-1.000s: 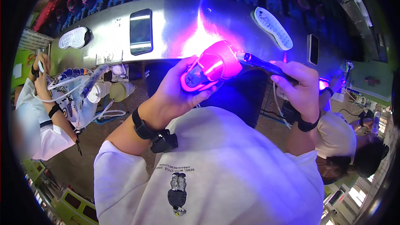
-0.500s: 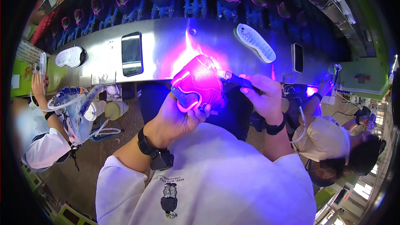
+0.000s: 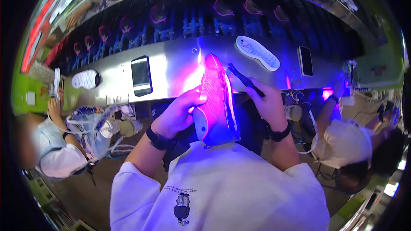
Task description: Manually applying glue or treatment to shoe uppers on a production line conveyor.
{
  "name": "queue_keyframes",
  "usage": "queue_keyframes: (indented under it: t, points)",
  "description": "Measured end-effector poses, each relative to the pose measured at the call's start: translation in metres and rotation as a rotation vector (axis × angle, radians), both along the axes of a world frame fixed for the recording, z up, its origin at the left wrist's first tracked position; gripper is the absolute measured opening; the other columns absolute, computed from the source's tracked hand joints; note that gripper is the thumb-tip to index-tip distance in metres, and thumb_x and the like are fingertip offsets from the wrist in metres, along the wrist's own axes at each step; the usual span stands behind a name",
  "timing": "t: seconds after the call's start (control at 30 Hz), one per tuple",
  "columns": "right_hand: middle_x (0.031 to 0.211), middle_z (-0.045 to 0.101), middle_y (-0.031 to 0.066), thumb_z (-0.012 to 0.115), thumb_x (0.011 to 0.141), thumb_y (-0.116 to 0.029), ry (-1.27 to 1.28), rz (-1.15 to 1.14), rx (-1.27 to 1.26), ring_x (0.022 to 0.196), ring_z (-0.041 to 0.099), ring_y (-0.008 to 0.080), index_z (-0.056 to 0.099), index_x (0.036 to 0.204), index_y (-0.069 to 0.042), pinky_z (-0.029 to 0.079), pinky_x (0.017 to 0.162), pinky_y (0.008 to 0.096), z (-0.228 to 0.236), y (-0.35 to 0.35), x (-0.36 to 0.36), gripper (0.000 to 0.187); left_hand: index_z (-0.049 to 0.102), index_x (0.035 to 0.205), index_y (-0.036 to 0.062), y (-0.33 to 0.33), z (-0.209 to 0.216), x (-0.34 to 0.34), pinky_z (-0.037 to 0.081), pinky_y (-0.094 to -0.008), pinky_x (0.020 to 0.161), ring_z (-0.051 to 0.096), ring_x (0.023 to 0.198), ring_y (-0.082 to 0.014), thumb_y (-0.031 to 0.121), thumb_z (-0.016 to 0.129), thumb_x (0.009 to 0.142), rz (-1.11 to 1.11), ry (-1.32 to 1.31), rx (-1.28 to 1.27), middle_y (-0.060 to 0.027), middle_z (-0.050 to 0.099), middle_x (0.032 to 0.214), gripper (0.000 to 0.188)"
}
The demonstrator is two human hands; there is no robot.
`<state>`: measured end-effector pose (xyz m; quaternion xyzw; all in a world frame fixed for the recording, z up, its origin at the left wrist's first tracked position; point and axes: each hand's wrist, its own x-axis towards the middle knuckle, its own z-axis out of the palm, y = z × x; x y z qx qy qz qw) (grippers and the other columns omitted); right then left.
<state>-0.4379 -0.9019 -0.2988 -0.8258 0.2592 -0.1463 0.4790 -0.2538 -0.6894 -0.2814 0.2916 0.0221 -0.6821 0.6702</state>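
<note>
My left hand [image 3: 177,109] is closed on the left side of a shoe upper [image 3: 215,102], which glows pink and violet under the light. The upper points away from me, toe at the far end, and its heel end is close to my shirt. To its right, my right hand [image 3: 269,106] grips a dark slim-handled brush [image 3: 245,79]. The brush's far tip is near the upper's right edge; whether they touch I cannot tell. A white shoe sole [image 3: 257,54] lies on the metal bench [image 3: 171,53] beyond my right hand.
A dark phone [image 3: 141,76] lies on the bench at left, and another phone [image 3: 305,61] at right. Farther left is a second white sole [image 3: 85,79]. Along the back runs a dark rack [image 3: 171,32] carrying several shoe uppers. Co-workers sit on both sides, with hoses and pots nearby.
The upper has turned from bunched sideways to lengthwise, toe away from me. My left hand has shifted from beneath it to its left side. The brush has come away from its surface.
</note>
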Motion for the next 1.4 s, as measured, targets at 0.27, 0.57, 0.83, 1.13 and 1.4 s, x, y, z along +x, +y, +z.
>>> queue_keyframes:
  t: [0.27, 0.57, 0.83, 1.13, 1.4]
  points:
    - [0.094, 0.074, 0.0164, 0.079, 0.086, -0.013, -0.038, 0.123, 0.148, 0.081, 0.07, 0.0238, 0.072, 0.116, -0.001, 0.054, 0.076, 0.0327, -0.005, 0.018, -0.034, 0.033, 0.042, 0.149, -0.0016, -0.025, 0.027, 0.036, 0.05, -0.0372, 0.104, 0.064, 0.117, -0.0197, 0.006, 0.084, 0.075, 0.053, -0.749, 0.124, -0.0097, 0.064, 0.13, 0.085]
    - [0.101, 0.068, 0.0069, 0.071, 0.092, -0.01, 0.207, -0.098, 0.489, 0.086, 0.064, 0.0124, 0.06, 0.124, 0.001, 0.052, 0.076, 0.0299, -0.041, -0.029, -0.047, 0.035, 0.044, 0.147, -0.004, -0.032, -0.02, 0.085, 0.053, -0.0329, 0.097, 0.065, 0.11, -0.0172, 0.011, 0.082, 0.083, 0.087, -0.931, 0.281, -0.009, 0.066, 0.122, 0.076]
    - [0.079, 0.055, -0.0041, 0.065, 0.096, -0.005, -0.018, -0.408, 0.682, 0.062, 0.045, 0.0024, 0.059, 0.131, -0.001, 0.036, 0.054, 0.0223, -0.066, -0.065, -0.053, 0.035, 0.066, 0.106, 0.0012, -0.151, -0.063, 0.227, 0.055, -0.0296, 0.049, 0.07, 0.065, -0.017, 0.039, 0.068, 0.095, -0.131, -1.326, 0.674, -0.0105, 0.071, 0.084, 0.04]
    - [0.083, 0.063, 0.0005, 0.065, 0.097, -0.008, 0.137, -0.511, 0.623, 0.061, 0.051, 0.0047, 0.059, 0.131, 0.001, 0.043, 0.055, 0.0234, -0.082, -0.062, -0.063, 0.036, 0.072, 0.113, 0.0074, -0.252, -0.159, 0.34, 0.057, -0.0427, 0.061, 0.071, 0.071, -0.025, 0.055, 0.06, 0.092, -0.743, -1.539, 1.031, -0.0103, 0.074, 0.093, 0.053]
    - [0.084, 0.063, 0.0014, 0.067, 0.094, -0.007, 0.042, -0.513, 0.67, 0.066, 0.054, 0.0059, 0.061, 0.129, 0.0, 0.047, 0.061, 0.0244, -0.087, -0.093, -0.051, 0.036, 0.071, 0.112, 0.0085, -0.382, -0.241, 0.432, 0.058, -0.0472, 0.073, 0.071, 0.082, -0.0403, 0.042, 0.061, 0.095, -0.143, -3.154, -0.253, -0.0191, 0.074, 0.098, 0.039]
